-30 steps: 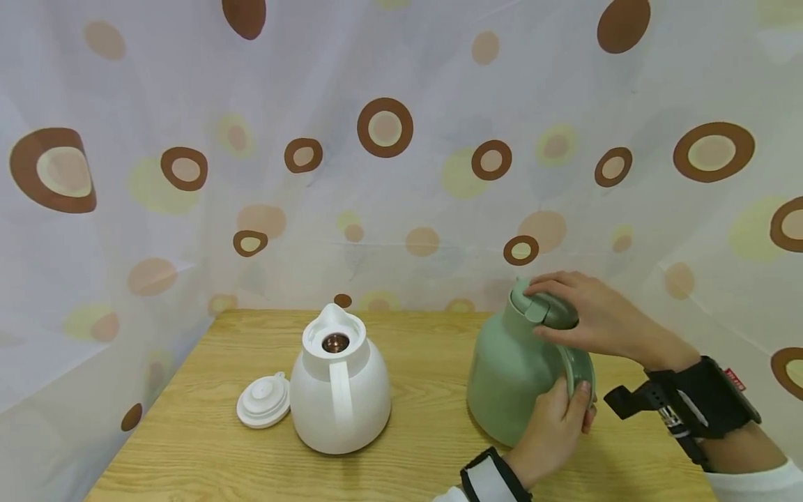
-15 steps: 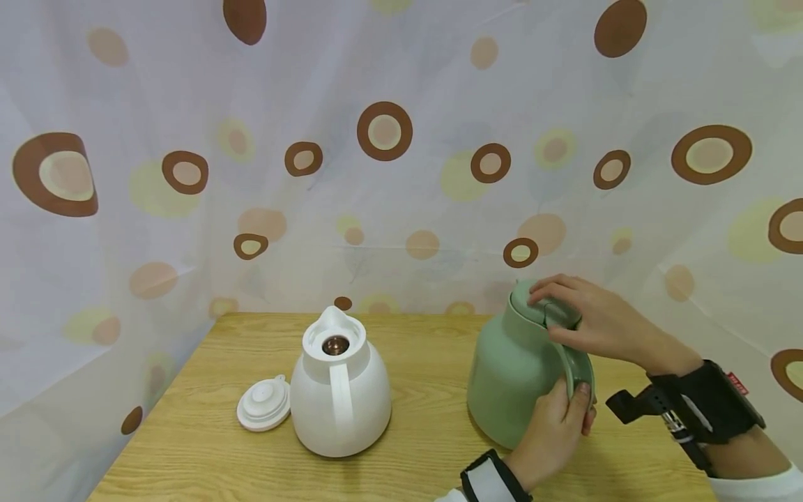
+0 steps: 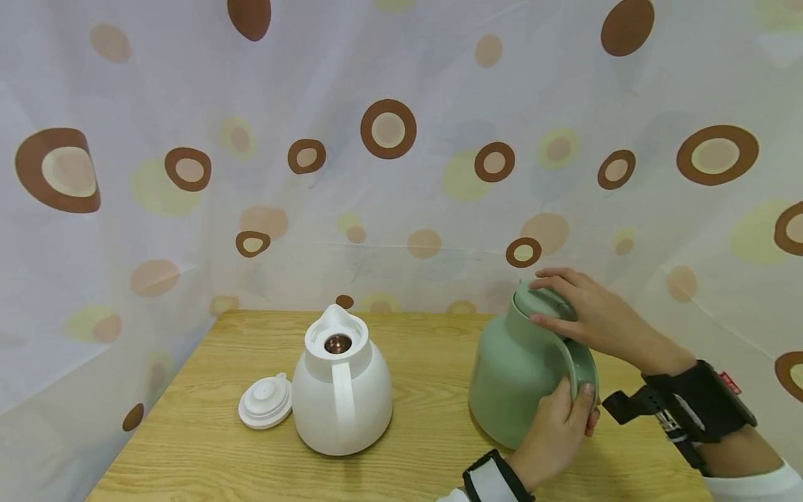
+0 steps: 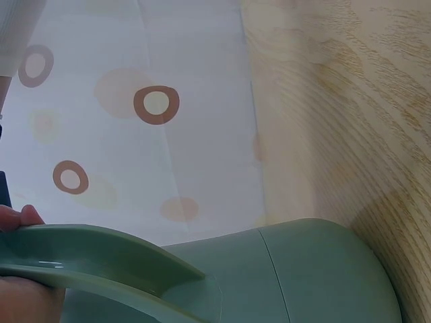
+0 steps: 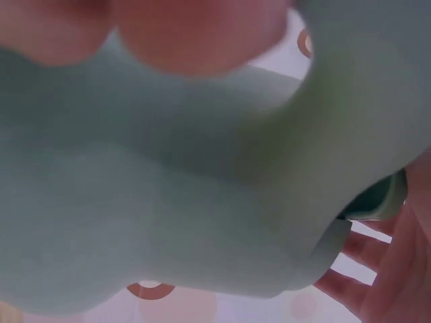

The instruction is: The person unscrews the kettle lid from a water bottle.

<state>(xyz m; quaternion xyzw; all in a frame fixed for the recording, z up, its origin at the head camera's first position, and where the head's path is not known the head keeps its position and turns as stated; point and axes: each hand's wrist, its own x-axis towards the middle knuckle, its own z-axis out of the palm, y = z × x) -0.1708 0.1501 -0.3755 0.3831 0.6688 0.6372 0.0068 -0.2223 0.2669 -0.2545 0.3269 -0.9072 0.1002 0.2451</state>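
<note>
A green thermos jug (image 3: 511, 380) stands upright on the right side of the wooden table. My left hand (image 3: 552, 434) grips its handle (image 3: 583, 359), thumb along the outside; the handle also fills the lower left of the left wrist view. Above it, my right hand (image 3: 596, 317) holds the green lid (image 3: 541, 301) at the jug's mouth, fingers over the far edge and thumb on the near side. The palm hides part of the lid. In the right wrist view the right-hand fingers (image 5: 367, 252) reach round the lid, and the jug's body is blurred.
A white thermos jug (image 3: 341, 404) stands uncovered left of centre, its handle toward me. Beside it on the left lies a white lid (image 3: 265, 403). A patterned curtain (image 3: 401, 202) hangs behind the wooden table (image 3: 188, 446).
My right hand has shifted its fingers over the lid, loosening and then closing on it again, and the lid sits turned. The left hand keeps its hold on the handle.
</note>
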